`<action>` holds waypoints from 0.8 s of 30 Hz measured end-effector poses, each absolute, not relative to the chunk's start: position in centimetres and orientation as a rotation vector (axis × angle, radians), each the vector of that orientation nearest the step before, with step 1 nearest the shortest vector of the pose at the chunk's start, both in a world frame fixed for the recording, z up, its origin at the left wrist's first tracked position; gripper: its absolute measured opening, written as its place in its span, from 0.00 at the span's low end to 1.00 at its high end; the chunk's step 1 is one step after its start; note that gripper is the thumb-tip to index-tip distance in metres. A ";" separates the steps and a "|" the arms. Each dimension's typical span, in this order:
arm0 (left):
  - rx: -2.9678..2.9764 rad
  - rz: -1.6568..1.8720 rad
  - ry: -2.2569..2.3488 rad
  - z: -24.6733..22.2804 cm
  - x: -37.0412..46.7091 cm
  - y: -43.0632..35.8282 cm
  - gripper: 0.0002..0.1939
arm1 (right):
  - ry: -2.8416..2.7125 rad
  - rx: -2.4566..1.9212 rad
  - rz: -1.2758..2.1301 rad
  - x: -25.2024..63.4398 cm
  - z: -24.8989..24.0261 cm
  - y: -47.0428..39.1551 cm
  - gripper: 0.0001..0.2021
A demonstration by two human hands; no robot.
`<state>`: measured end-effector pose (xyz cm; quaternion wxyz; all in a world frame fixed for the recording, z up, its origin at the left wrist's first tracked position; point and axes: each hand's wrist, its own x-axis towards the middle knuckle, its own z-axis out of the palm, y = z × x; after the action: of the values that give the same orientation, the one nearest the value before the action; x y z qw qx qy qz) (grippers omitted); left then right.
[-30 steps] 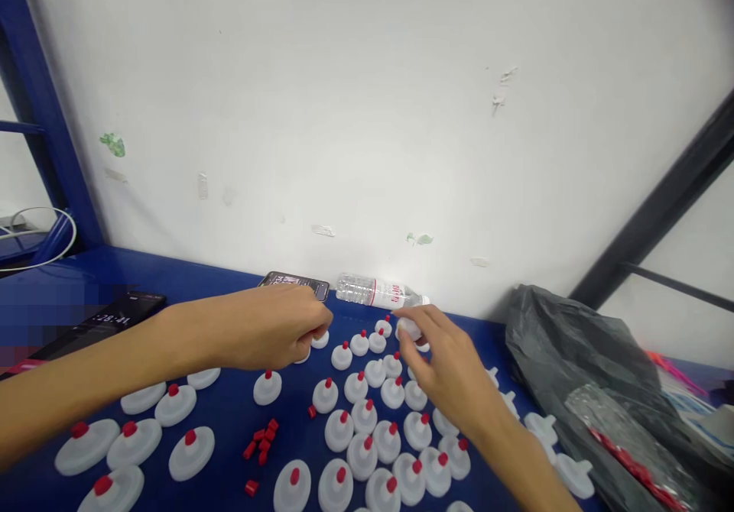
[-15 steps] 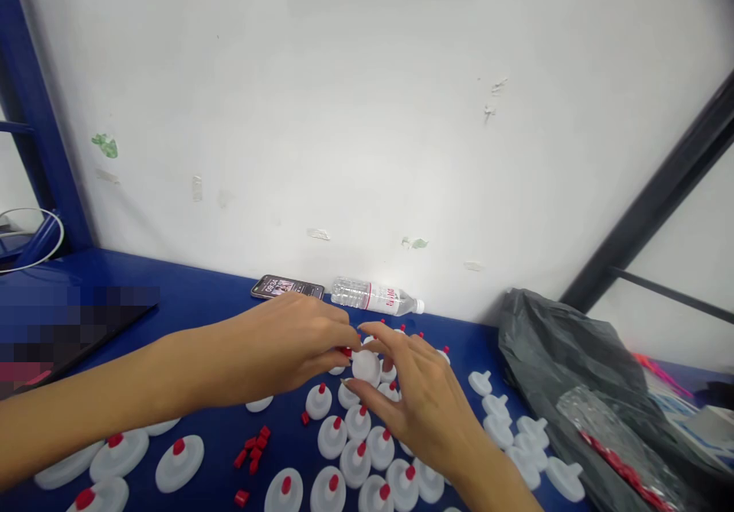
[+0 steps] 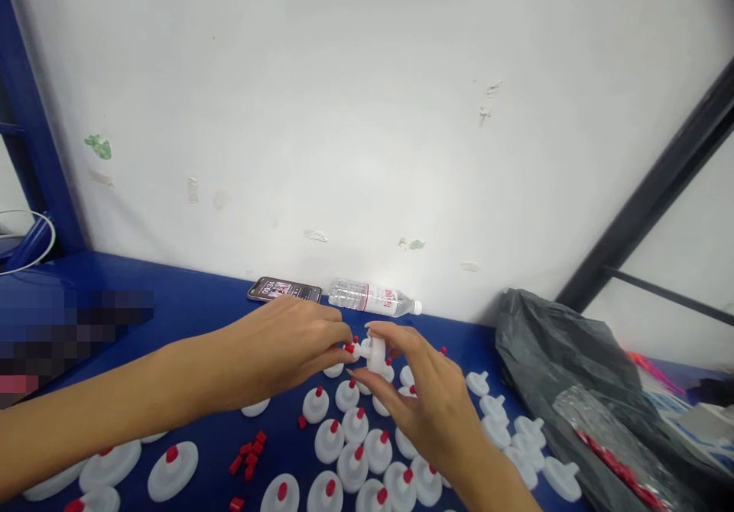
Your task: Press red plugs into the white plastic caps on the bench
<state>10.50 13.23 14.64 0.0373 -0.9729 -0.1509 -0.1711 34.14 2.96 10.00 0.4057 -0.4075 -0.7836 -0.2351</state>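
Above the blue table, my right hand (image 3: 430, 393) pinches a white plastic disc (image 3: 376, 354) by its rim between thumb and fingers. The disc is turned edge-on, its thin stem pointing left. My left hand (image 3: 287, 340) is closed, thumb and fingertips pinching a small red cap (image 3: 349, 348) at the stem's tip. How far the cap sits on the stem I cannot tell. Below my hands lie several white discs with red-capped stems, such as a capped disc (image 3: 352, 466). A few loose red caps (image 3: 251, 451) lie below my left forearm.
To the right are several discs with bare stems (image 3: 562, 479), beside a dark plastic bag (image 3: 531, 351) and a clear bag of red caps (image 3: 619, 458). Along the wall lie a phone (image 3: 284, 290) and a water bottle (image 3: 372, 298). More capped discs (image 3: 173, 472) are at lower left.
The white disc has turned from showing its flat face to edge-on, and its stem now shows pointing toward my left hand. Both hands stay close together in nearly the same place.
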 end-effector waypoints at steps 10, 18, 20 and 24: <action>-3.095 -0.361 -0.290 15.1 9.8 12.0 0.13 | -1.748 -0.787 -0.372 33.0 10.8 2.7 0.12; -3.116 -0.180 -0.313 16.4 9.7 10.9 0.23 | -1.728 -0.752 -0.338 32.2 10.8 2.1 0.13; -3.127 -0.171 -0.306 16.5 9.8 10.7 0.22 | -1.720 -0.777 -0.353 32.1 10.7 2.0 0.14; -3.126 -0.156 -0.397 17.4 9.8 10.3 0.18 | -1.739 -0.876 -0.352 31.8 10.9 2.0 0.18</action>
<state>9.75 10.27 17.40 -0.0064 -0.9908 -0.1259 -0.0494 31.84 1.99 10.93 0.5491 -0.3701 -0.7344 -0.1486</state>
